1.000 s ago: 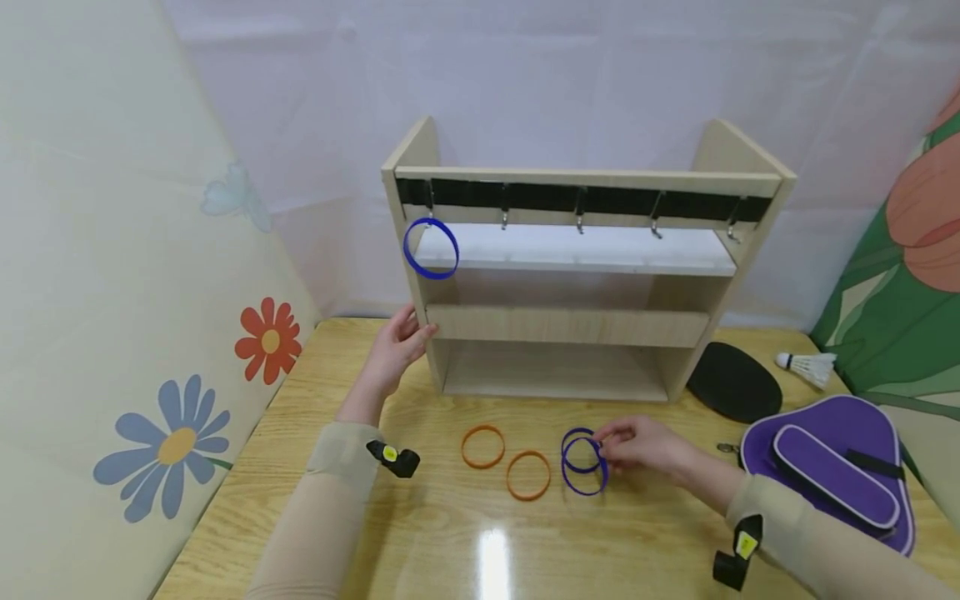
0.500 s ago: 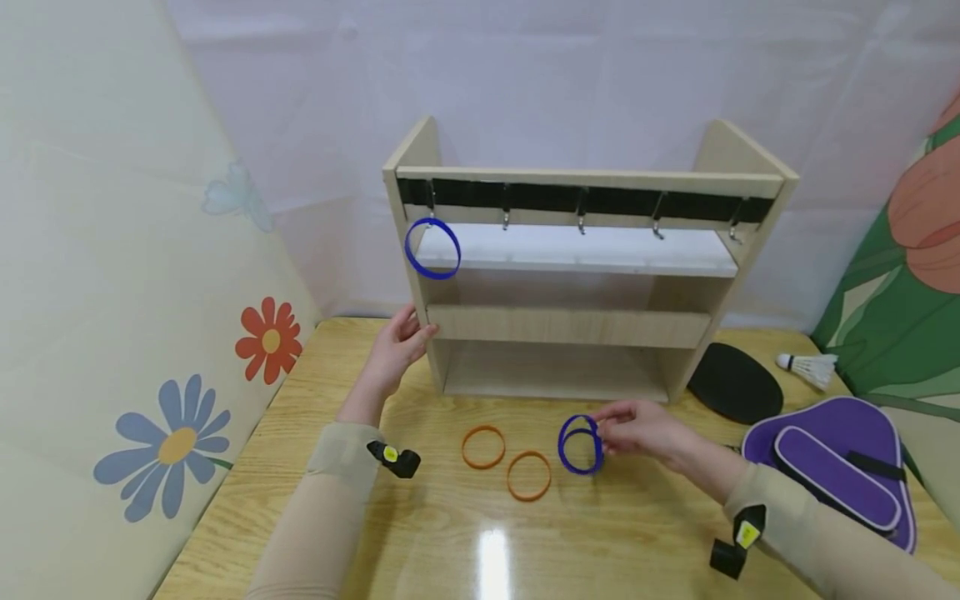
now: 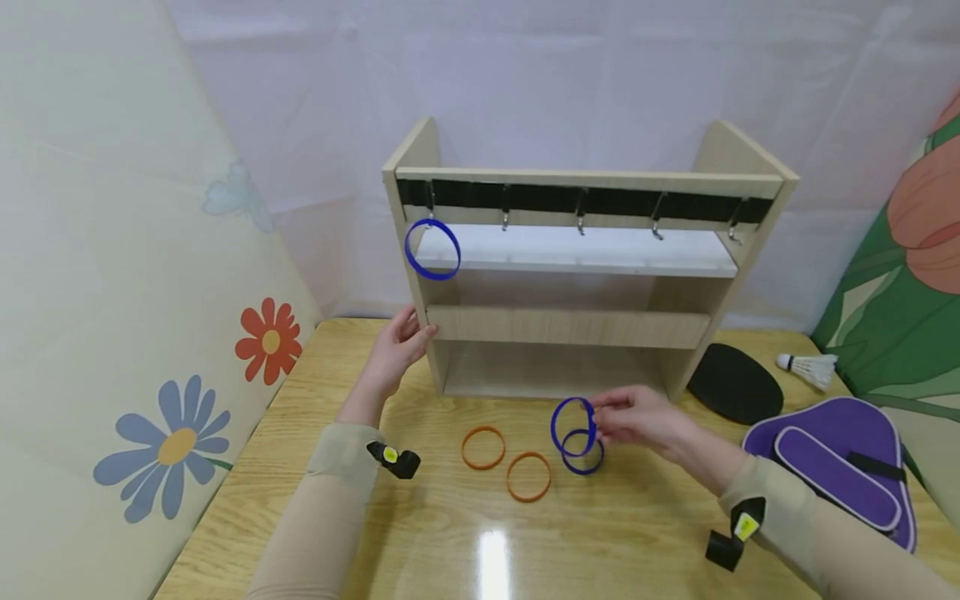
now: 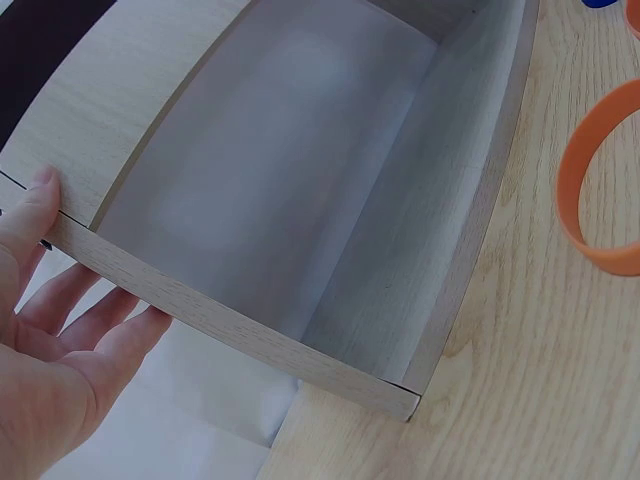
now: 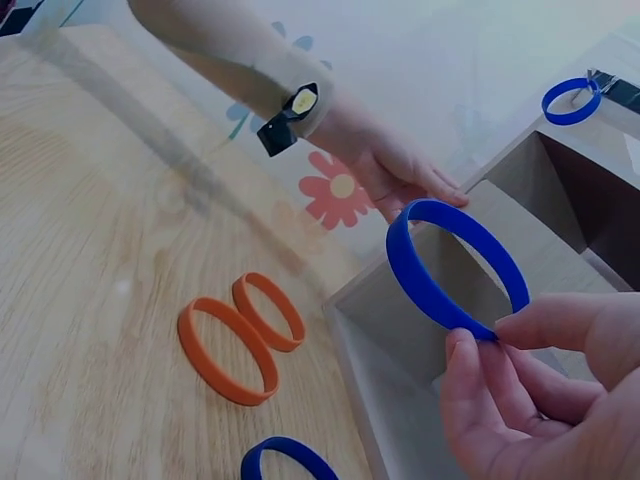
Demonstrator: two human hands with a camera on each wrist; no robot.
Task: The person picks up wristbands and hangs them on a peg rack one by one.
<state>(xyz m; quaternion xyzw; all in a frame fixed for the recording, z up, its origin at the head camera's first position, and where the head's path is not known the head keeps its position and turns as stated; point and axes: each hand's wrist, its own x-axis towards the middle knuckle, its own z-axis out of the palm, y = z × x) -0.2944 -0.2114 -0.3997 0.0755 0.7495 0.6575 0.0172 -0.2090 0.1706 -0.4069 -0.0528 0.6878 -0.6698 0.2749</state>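
My right hand (image 3: 637, 421) pinches the rim of a blue silicone wristband (image 5: 405, 260) between thumb and fingertips, holding it raised in front of the wooden shelf (image 3: 570, 325). Behind it in the head view, a second blue wristband (image 3: 582, 472) lies on the table. Two orange wristbands (image 5: 215, 370) lie side by side to its left. Another blue wristband (image 3: 431, 273) hangs from the leftmost hook of the shelf's black strip. With my left hand (image 3: 397, 346) I grip the shelf's left side panel, thumb on the front edge and fingers along the outer side.
Several metal hooks (image 3: 581, 225) line the black strip (image 3: 543, 197) across the shelf top. To the right are a black oval pad (image 3: 735, 383), a shuttlecock (image 3: 810, 367) and a purple padded case (image 3: 832, 479). Fabric walls stand behind and at both sides.
My right hand has lifted one blue wristband off the table, moving it up and slightly left toward the shelf. The left hand keeps its place on the side panel.
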